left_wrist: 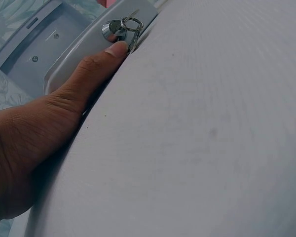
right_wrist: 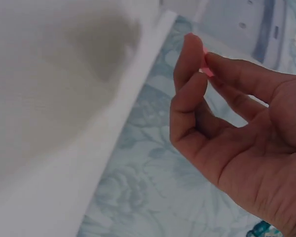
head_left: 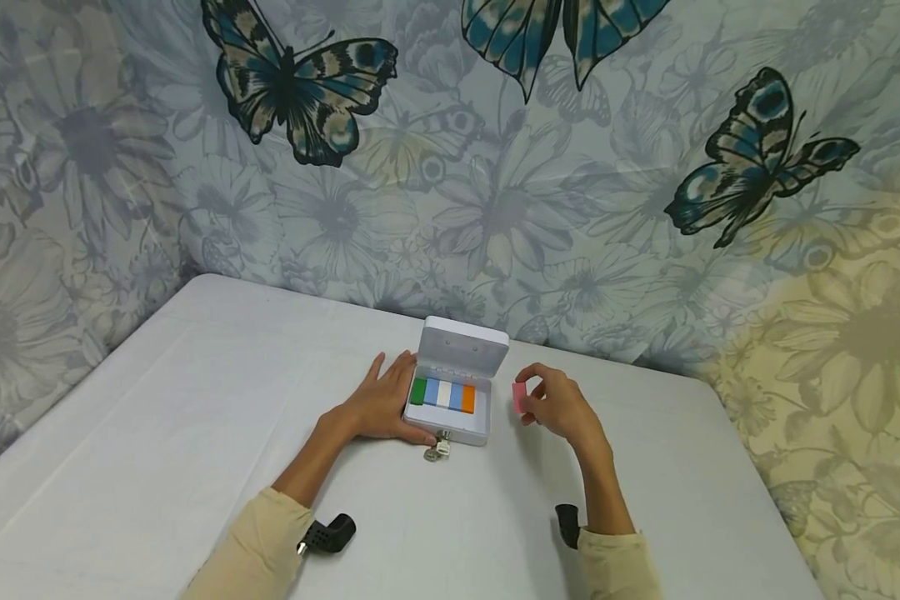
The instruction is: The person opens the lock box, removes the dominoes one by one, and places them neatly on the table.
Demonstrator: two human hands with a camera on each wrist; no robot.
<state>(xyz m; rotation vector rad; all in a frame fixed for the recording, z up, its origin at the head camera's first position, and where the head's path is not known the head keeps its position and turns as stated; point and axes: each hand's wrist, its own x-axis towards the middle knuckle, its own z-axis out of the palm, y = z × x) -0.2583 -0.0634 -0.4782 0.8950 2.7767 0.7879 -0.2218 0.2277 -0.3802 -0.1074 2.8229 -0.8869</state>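
Observation:
A small white metal box (head_left: 483,425) stands on the table with its lid (head_left: 465,344) raised. A row of coloured blocks (head_left: 443,394), green, blue, white and orange, lies inside it. My left hand (head_left: 381,406) rests against the box's left side, fingers straight; its thumb lies along the front, the tip beside the lock (left_wrist: 113,30). A ring of keys (head_left: 433,452) hangs from that lock. To the right of the box, my right hand (head_left: 565,406) pinches a pink block (head_left: 519,397) between thumb and fingertips. In the right wrist view, fingers mostly cover the block.
White cloth covers the table (head_left: 195,400). Behind its far edge hangs a backdrop (head_left: 390,217) printed with flowers and butterflies. Black wrist-worn devices, one on the left forearm (head_left: 330,533) and one on the right (head_left: 567,525), sit near the sleeves.

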